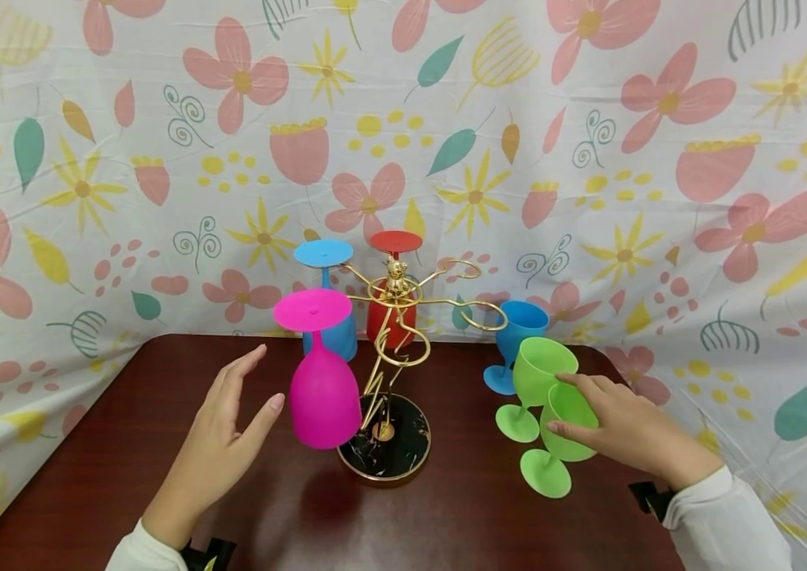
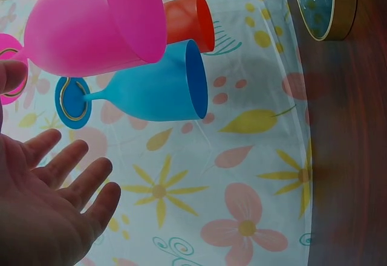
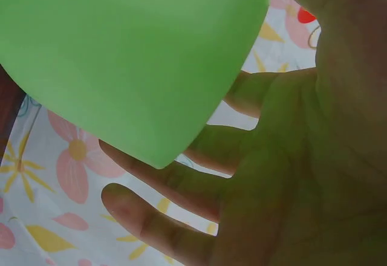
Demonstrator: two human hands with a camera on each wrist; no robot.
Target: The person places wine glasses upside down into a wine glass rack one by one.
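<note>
A magenta goblet (image 1: 325, 396) hangs upside down by its foot from a gold rack (image 1: 398, 293). Just left of it is my left hand (image 1: 221, 432), thumb and fingers spread and holding nothing. In the left wrist view its bowl (image 2: 97, 24) is above the fingertips. At the right, my right hand (image 1: 625, 428) reaches around the bowl of the nearer green goblet (image 1: 546, 476), thumb across the front and forefinger by the rim. The right wrist view shows the green bowl (image 3: 133, 66) covering part of the spread, fairly straight fingers.
A light blue goblet (image 1: 325, 254) and a red goblet (image 1: 396, 242) hang upside down at the rack's back. Another green goblet (image 1: 535, 381) and a blue goblet (image 1: 518, 333) stand upright behind the nearer green one. The rack's round black base (image 1: 403, 456) sits on the dark table (image 1: 460, 523).
</note>
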